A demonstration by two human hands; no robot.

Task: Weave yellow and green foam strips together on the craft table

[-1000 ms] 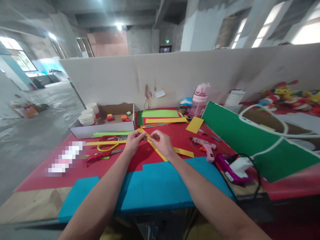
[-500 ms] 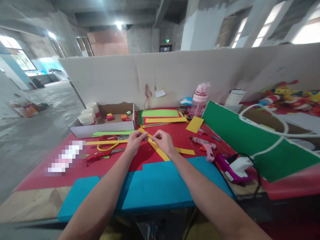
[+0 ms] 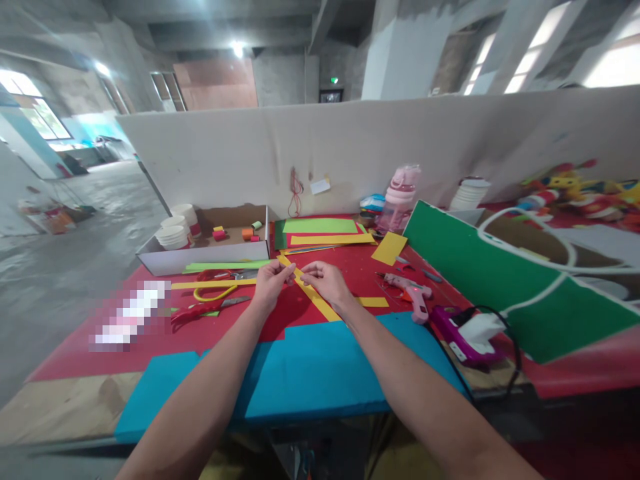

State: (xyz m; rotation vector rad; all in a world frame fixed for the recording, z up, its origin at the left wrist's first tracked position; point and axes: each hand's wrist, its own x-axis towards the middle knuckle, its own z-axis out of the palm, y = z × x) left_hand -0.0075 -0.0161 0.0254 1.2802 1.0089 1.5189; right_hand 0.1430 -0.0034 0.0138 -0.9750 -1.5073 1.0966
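Observation:
My left hand [image 3: 271, 285] is closed in a pinch over the middle of the red work surface. What sits between its fingertips is too small to make out. Just to its right, my right hand [image 3: 324, 283] has thumb and fingers drawn together, the tips a short gap from the left fingertips; its contents are also unclear. A yellow paper strip [image 3: 320, 303] runs diagonally under both hands. Another long yellow strip [image 3: 213, 285] reaches left from beside my left hand, and a short yellow piece [image 3: 374, 302] shows beyond my right wrist.
Red-handled scissors [image 3: 197, 311] and other tools lie at left, below a white box [image 3: 210, 252] with small paper rolls. At right are a pink glue gun [image 3: 413, 293], purple power strip [image 3: 463, 340] and green board [image 3: 500, 280]. Blue foam [image 3: 320, 373] covers the front edge.
My hands have stayed nearly in place. The right fingertips have shifted slightly and drawn a little away from the left ones.

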